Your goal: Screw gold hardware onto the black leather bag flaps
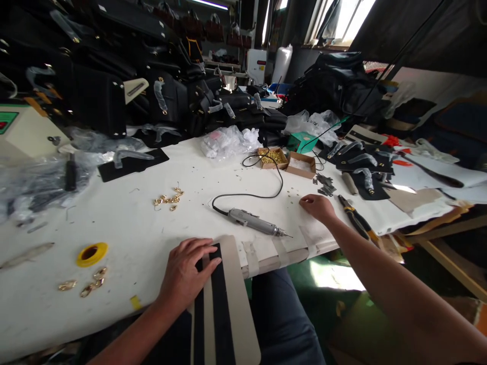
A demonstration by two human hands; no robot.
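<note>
My left hand lies across the upper end of a beige panel with black stripes, its fingers and thumb gripping it. The panel slopes from the table's front edge down over my lap. My right hand rests on the table to the right, fingertips pinched together beside some tiny metal pieces. Whatever is between those fingertips is too small to make out. Between my hands lies a grey electric screwdriver, its bit pointing right and its black cord looping back.
Pliers lie right of my right hand. Behind stand small cardboard boxes, one with gold fittings. Gold clasps and yellow tape are at left. Black bags pile up at the back.
</note>
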